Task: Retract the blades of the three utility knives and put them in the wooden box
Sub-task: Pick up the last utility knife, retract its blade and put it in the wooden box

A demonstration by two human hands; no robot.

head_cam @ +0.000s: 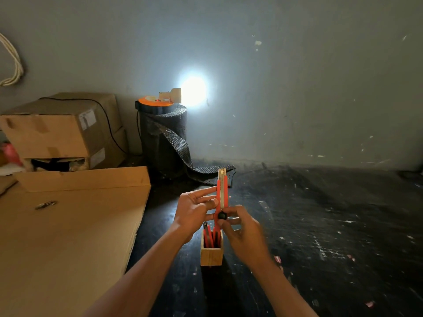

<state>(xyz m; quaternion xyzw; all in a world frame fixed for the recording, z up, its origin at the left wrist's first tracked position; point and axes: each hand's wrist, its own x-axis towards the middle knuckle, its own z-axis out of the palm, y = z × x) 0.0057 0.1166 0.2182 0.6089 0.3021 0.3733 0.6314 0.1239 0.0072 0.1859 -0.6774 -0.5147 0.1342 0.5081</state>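
A red utility knife [222, 193] stands upright above the small wooden box [211, 254], its metal blade tip showing at the top. My left hand [194, 211] steadies the knife's body from the left with fingers spread. My right hand [242, 232] pinches the black lock knob on the knife from the right. Inside the box stand two other red knives [209, 236], handles up. The lower end of the held knife is hidden between my hands.
A large flat cardboard sheet [68, 225] lies on the left with a small metal item [45, 204] on it. Stacked cardboard boxes [61, 131] and a black bubble-wrap roll [164, 138] stand at the back. The black floor [320, 225] spreads right.
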